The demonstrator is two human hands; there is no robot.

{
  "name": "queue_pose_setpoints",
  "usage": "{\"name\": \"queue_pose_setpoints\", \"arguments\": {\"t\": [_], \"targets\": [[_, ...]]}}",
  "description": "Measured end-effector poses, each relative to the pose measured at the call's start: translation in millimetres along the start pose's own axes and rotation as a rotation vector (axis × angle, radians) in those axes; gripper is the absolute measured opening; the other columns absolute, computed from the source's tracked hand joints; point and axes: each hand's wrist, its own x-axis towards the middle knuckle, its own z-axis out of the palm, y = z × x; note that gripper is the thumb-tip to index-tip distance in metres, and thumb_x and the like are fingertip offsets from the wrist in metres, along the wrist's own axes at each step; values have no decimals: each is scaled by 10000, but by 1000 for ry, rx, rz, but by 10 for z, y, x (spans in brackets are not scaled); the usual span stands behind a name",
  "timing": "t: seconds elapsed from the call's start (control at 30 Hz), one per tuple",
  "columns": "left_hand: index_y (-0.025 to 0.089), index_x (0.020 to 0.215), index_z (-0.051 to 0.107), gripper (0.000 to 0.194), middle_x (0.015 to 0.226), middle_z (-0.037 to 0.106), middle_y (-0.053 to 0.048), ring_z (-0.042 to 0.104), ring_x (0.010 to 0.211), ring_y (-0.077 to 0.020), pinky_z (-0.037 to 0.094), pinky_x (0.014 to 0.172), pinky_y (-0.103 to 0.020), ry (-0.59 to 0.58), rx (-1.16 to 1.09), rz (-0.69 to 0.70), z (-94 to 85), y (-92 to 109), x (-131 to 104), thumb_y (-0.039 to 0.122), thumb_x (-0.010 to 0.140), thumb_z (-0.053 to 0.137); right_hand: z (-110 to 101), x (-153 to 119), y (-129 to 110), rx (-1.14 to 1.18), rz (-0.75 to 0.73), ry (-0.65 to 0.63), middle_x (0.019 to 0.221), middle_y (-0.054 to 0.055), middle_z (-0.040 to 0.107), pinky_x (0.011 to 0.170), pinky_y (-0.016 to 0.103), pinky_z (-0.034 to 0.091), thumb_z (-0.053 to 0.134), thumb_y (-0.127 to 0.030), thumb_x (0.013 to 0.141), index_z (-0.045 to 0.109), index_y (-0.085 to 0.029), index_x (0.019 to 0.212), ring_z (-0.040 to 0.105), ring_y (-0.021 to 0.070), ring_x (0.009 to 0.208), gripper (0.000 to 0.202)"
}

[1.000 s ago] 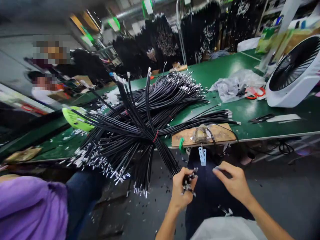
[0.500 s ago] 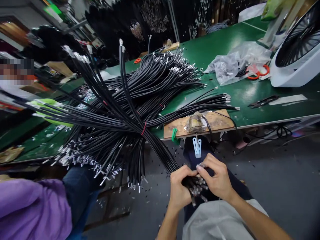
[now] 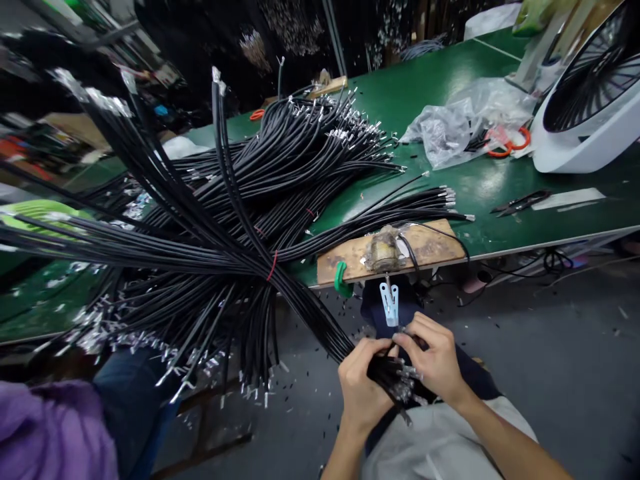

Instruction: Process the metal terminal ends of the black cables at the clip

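A bundle of black cables (image 3: 320, 320), tied with a red band (image 3: 273, 265), runs down from the bench to my lap. My left hand (image 3: 364, 375) is closed around the bundle near its lower ends, where stripped, silvery tips (image 3: 407, 385) stick out. My right hand (image 3: 436, 353) pinches at a cable end beside my left thumb; the exact tip is hidden by the fingers. Just above both hands, a light blue clothes peg (image 3: 389, 305) hangs on the shaft of a small motor (image 3: 384, 251), which is fixed to a wooden board (image 3: 435, 241).
More black cables (image 3: 310, 143) lie heaped on the green bench (image 3: 420, 80). Thread snips (image 3: 521, 203), orange-handled scissors (image 3: 509, 145), a plastic bag (image 3: 447, 133) and a white fan (image 3: 575, 143) are at right. A person in a purple top (image 3: 55, 427) sits at left.
The view has shifted slightly, so the bench things sit further left. Both hands stay on the cable bundle; the silvery ends have spread a little to the right.
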Motion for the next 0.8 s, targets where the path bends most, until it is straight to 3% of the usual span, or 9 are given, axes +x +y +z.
{"name": "queue_pose_setpoints", "arguments": {"t": [0.07,0.13,0.33,0.43,0.53,0.63,0.73,0.8], "targets": [[144,848,600,94,712,577,1,537,635,-68,407,607,-161,-10,19,-22,13,1,11,91,769,598,70,-36,24,43,-33,66,594,8,444,641,243,336,550,-119,860,483,-119,602,393,93,623,267],[145,820,588,72,700,554,8,518,625,-63,391,599,-159,-19,12,-55,15,-11,10,93,770,597,124,-71,40,229,39,42,644,22,485,646,241,348,539,-129,873,558,-119,676,427,98,654,198],[141,804,582,30,707,532,12,505,635,-49,375,600,-140,41,-40,-98,11,-51,-38,119,821,572,204,-108,-26,1059,600,-84,713,28,473,648,214,379,623,-307,840,618,-129,723,450,91,689,213],[138,781,598,77,668,518,18,489,597,-43,356,573,-139,26,-63,-94,-23,-31,-34,141,842,551,206,-84,-9,1182,702,-156,680,22,493,622,184,367,703,-315,769,630,-113,727,439,68,645,219],[129,688,581,183,598,493,26,464,544,-35,328,545,-141,-21,-77,-86,-84,12,4,132,853,502,178,-69,60,1102,682,-225,667,20,493,616,166,364,676,-327,803,635,-106,748,430,57,635,231],[121,591,507,230,547,476,26,450,511,-35,316,531,-145,-60,-88,-94,-141,50,41,105,817,475,124,-46,85,1053,546,-285,755,39,520,631,172,394,567,-401,882,620,-116,828,450,66,668,295],[121,575,477,212,541,480,24,458,504,-41,322,526,-152,-90,-109,-96,-168,53,43,112,786,489,89,-4,38,898,369,-338,860,62,548,683,187,440,631,-323,837,613,-122,900,523,91,757,212],[121,609,529,196,549,506,25,477,504,-40,330,527,-150,-94,-104,-103,-174,37,21,122,804,506,101,11,-1,773,334,-273,766,44,542,636,178,449,654,-262,809,591,-110,799,536,88,700,165]]}}
